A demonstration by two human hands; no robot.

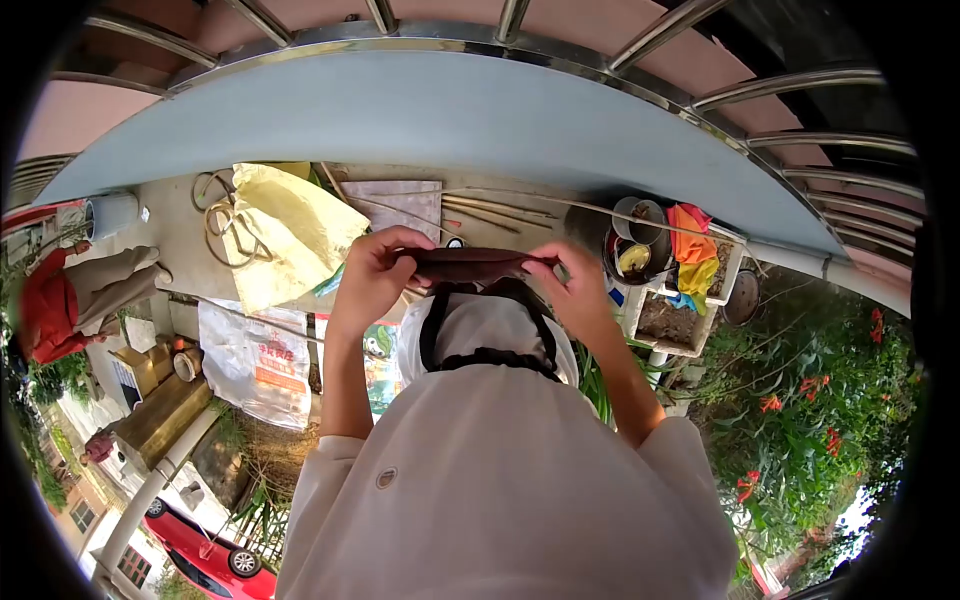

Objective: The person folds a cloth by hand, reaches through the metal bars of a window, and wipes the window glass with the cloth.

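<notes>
My left hand (375,272) and my right hand (572,288) are raised side by side, each pinching one end of a dark brown strip (470,264) stretched flat between them. The strip hangs just above a white cap with a black elastic band (486,332). Below the cap spreads a white short-sleeved garment (500,480). Both forearms rise from it towards the strip.
Metal railing bars (640,45) and a grey curved ledge (450,120) cross the top. Behind the hands lie a yellow sack (285,230), coiled rope (215,215), sticks (500,210), pots (636,250), bright cloths (692,250). A person in red (50,305) is at left.
</notes>
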